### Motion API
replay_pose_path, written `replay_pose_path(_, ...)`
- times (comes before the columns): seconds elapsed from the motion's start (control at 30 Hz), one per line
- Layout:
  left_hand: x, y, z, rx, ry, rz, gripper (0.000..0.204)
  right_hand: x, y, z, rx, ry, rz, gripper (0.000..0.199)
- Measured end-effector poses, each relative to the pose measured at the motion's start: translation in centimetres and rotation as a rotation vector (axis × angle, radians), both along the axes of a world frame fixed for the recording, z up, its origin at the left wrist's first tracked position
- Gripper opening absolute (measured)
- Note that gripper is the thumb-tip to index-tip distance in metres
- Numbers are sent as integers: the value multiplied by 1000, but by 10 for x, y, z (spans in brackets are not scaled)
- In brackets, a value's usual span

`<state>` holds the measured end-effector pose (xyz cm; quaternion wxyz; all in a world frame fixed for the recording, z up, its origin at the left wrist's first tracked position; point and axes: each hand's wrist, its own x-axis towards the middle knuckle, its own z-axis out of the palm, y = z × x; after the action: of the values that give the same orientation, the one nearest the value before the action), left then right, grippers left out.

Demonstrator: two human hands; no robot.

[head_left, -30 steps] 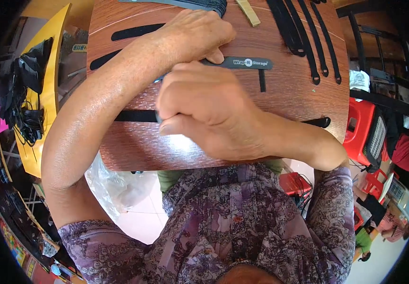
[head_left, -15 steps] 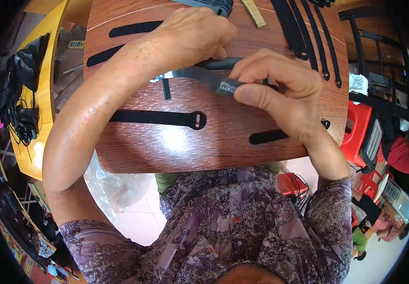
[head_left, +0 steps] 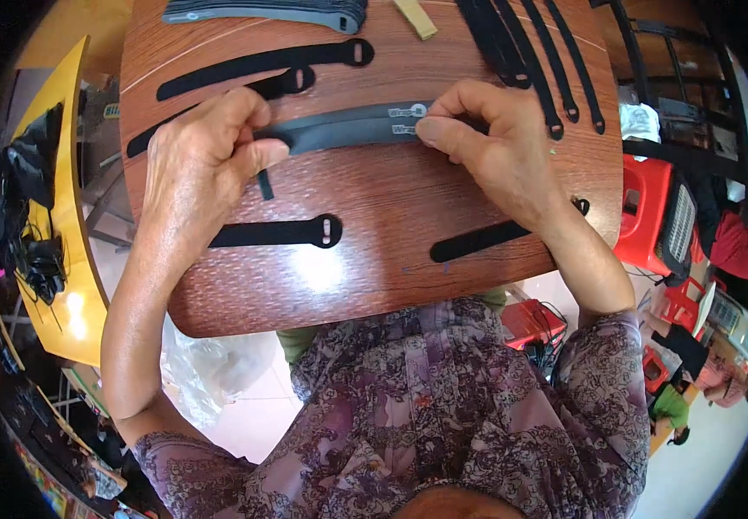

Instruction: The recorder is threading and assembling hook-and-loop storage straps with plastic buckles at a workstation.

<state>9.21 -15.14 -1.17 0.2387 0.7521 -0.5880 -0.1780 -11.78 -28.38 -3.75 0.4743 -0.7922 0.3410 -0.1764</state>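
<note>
Two dark grey hook-and-loop straps [head_left: 339, 130] with pale printed labels stretch between my hands above the wooden table, one lying along the other. My left hand [head_left: 210, 156] pinches their left ends between thumb and fingers. On the labelled right ends, my right hand [head_left: 499, 143] is closed with thumb and index finger. Beyond my left hand lie two black straps with slotted heads [head_left: 305, 60], and another black strap [head_left: 279, 233] sits nearer me. A short dark strip [head_left: 265, 184] hangs or lies just below the grey straps; which, I cannot tell. One more black strap [head_left: 478, 240] is partly covered by my right forearm.
At the table's far edge are a stack of grey straps [head_left: 262, 13], a yellowish strip [head_left: 415, 19] and several long black straps [head_left: 556, 69]. A yellow table [head_left: 63, 216] stands left, red plastic stools [head_left: 651, 212] right. Other people are in the right background.
My left hand has moved left and nearer me, from over the far straps to the grey straps' left ends. The grey straps are now held out level between both hands.
</note>
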Motion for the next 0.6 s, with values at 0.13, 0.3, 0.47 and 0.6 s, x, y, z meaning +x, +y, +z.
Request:
replay_pose_path(0.13, -1, 1, -6, 61, 63, 74, 24, -4, -4, -1, -54, 50, -1, 14)
replay_pose_path(0.3, -1, -1, -8, 48, 72, 70, 25, -10, -7, 2, -40, 107, -21, 15)
replay_pose_path(0.47, 1, 2, -14, 51, 155, 106, 26, -11, -9, 4, -53, 170, -12, 14)
replay_pose_path(0.6, 0, 0, -13, 48, 151, 108, 25, -18, -14, 0, -36, 154, -10, 16)
